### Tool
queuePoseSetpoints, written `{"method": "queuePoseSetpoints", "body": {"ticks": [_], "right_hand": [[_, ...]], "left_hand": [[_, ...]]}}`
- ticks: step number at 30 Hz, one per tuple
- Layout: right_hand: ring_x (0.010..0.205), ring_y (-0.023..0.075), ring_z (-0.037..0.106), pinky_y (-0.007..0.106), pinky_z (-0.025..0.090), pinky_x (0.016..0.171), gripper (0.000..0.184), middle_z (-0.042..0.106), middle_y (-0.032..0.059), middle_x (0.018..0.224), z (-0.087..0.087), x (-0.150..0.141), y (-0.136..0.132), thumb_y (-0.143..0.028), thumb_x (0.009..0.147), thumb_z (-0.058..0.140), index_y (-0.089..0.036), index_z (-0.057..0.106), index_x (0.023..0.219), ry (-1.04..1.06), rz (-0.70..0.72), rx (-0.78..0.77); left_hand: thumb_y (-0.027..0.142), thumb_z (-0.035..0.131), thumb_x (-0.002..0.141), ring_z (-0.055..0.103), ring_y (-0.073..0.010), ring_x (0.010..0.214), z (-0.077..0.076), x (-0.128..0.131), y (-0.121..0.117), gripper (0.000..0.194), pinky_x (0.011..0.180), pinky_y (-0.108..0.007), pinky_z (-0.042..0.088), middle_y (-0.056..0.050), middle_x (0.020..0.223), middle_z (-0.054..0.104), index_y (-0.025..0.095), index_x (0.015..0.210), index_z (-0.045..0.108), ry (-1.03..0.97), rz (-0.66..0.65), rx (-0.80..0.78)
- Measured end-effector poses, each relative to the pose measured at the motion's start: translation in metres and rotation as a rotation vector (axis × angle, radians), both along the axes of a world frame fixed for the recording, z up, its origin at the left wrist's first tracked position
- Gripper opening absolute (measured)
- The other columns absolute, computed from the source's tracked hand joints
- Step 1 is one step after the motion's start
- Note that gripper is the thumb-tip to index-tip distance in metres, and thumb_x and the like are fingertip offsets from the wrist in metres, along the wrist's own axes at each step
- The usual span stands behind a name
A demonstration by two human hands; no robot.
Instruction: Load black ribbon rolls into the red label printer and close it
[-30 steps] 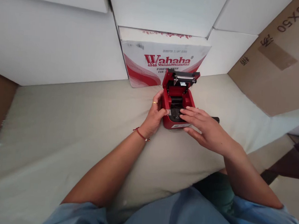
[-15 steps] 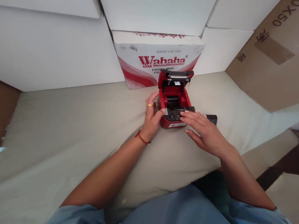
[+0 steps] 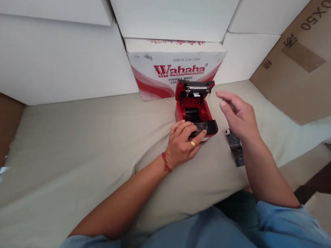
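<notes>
A red and black label printer (image 3: 179, 111) stands on the cloth with its lid (image 3: 180, 89) raised. Shiny black film (image 3: 200, 127) lies across its front part. My left hand (image 3: 181, 142), wearing a gold ring and a red cord bracelet, is bent over the printer's front left, fingertips on the film and thumb tucked low by the front edge. My right hand (image 3: 241, 116) hovers to the right of the lid, fingertips and thumb slightly apart, nothing visible between them. Below it lies a crumpled strip of black film (image 3: 236, 148) beside a small white-ended roll (image 3: 227, 132), partly behind my wrist.
A Wahaha water carton (image 3: 175, 70) stands right behind the printer. White boxes (image 3: 65, 56) are stacked along the back. A large brown carton (image 3: 304, 81) borders the right side. Beige cloth (image 3: 82, 141) covers the work surface, wrinkled near my left forearm.
My left hand has shifted from the printer's left side onto its front. My right hand has lifted off the printer, up and right. More of the black film on the cloth now shows.
</notes>
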State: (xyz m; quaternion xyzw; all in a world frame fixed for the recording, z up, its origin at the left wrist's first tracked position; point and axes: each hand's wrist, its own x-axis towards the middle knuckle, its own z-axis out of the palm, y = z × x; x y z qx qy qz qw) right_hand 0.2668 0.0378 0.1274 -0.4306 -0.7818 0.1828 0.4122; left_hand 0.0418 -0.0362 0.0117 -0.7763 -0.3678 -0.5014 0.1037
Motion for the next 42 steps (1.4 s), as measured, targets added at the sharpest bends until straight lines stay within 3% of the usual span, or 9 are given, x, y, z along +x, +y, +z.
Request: {"method": "queuePoseSetpoints", "body": {"ticks": [4,7,10,13,18,22,28,35,42], "right_hand": [[0.151,0.0344,0.069,0.058,0.052,0.131,0.08,0.076,0.0095,0.159,-0.005,-0.019,0.064,-0.094,0.103,0.052,-0.033,0.076,0.149,0.012,-0.057,0.095],[0.136,0.0334,0.077,0.056,0.058,0.124,0.085,0.084,0.0098,0.142,-0.006,-0.032,0.081,-0.097,0.104,0.041,-0.03,0.082,0.138,-0.01,-0.036,0.081],[0.118,0.0303,0.083,0.049,0.063,0.112,0.082,0.089,0.0083,0.122,-0.003,-0.04,0.068,-0.092,0.11,0.037,-0.028,0.087,0.12,-0.013,-0.03,0.067],[0.113,0.0289,0.084,0.046,0.065,0.108,0.076,0.09,0.0075,0.115,-0.001,-0.036,0.041,-0.085,0.114,0.039,-0.027,0.088,0.112,-0.01,-0.058,0.096],[0.132,0.03,0.082,0.058,0.054,0.129,0.056,0.089,0.0071,0.135,-0.02,-0.021,-0.004,-0.066,0.12,0.044,-0.031,0.087,0.123,-0.115,-0.049,0.119],[0.151,0.032,0.071,0.063,0.054,0.131,0.043,0.08,0.0118,0.154,-0.045,-0.015,-0.031,-0.053,0.118,0.052,-0.029,0.08,0.141,-0.2,-0.014,0.109],[0.158,0.0333,0.065,0.064,0.053,0.133,0.042,0.074,0.0121,0.162,-0.056,-0.015,-0.037,-0.037,0.111,0.061,-0.028,0.072,0.151,-0.198,0.003,0.099],[0.163,0.0331,0.06,0.062,0.049,0.136,0.051,0.07,0.0136,0.168,-0.055,-0.015,-0.04,-0.028,0.107,0.058,-0.025,0.065,0.157,-0.253,0.017,0.115],[0.158,0.0342,0.064,0.066,0.043,0.139,0.049,0.071,0.0117,0.167,-0.052,-0.019,-0.047,-0.029,0.108,0.057,-0.027,0.067,0.155,-0.384,-0.055,0.168]], "left_hand": [[0.019,0.073,0.1,0.069,-0.0277,0.132,-0.002,-0.002,0.001,0.047,0.126,-0.055,0.051,-0.008,0.128,0.078,0.036,0.144,0.076,0.012,-0.028,-0.032],[0.019,0.074,0.1,0.07,-0.0278,0.133,-0.004,-0.003,0.002,0.051,0.127,-0.056,0.051,-0.007,0.129,0.077,0.038,0.147,0.073,0.026,-0.043,-0.066],[0.019,0.076,0.1,0.068,-0.0277,0.135,-0.005,-0.002,0.002,0.052,0.127,-0.054,0.052,-0.007,0.127,0.076,0.036,0.148,0.072,0.012,-0.053,-0.022],[0.019,0.078,0.099,0.064,-0.0291,0.143,-0.004,0.0,0.001,0.052,0.128,-0.054,0.051,-0.008,0.131,0.074,0.035,0.148,0.072,-0.019,-0.031,0.019],[0.026,0.079,0.1,0.061,-0.0317,0.15,-0.006,0.001,0.0,0.042,0.133,-0.059,0.047,-0.008,0.138,0.07,0.039,0.139,0.077,-0.044,0.052,0.049],[0.031,0.077,0.101,0.061,-0.0334,0.152,-0.01,0.0,0.001,0.037,0.134,-0.061,0.045,-0.008,0.14,0.071,0.04,0.137,0.078,0.0,0.069,0.021],[0.025,0.071,0.102,0.063,-0.0322,0.154,-0.008,-0.006,0.002,0.04,0.135,-0.06,0.044,-0.008,0.141,0.072,0.037,0.14,0.075,-0.036,0.018,-0.039],[0.038,0.051,0.115,0.072,-0.0273,0.149,0.001,-0.023,0.012,0.051,0.143,-0.059,0.031,-0.01,0.149,0.079,0.03,0.165,0.053,-0.338,-0.042,-0.233],[0.041,0.042,0.119,0.083,-0.0243,0.131,0.014,-0.035,0.016,0.046,0.14,-0.058,0.035,-0.003,0.124,0.09,0.03,0.158,0.063,-0.384,-0.042,-0.332]]}}
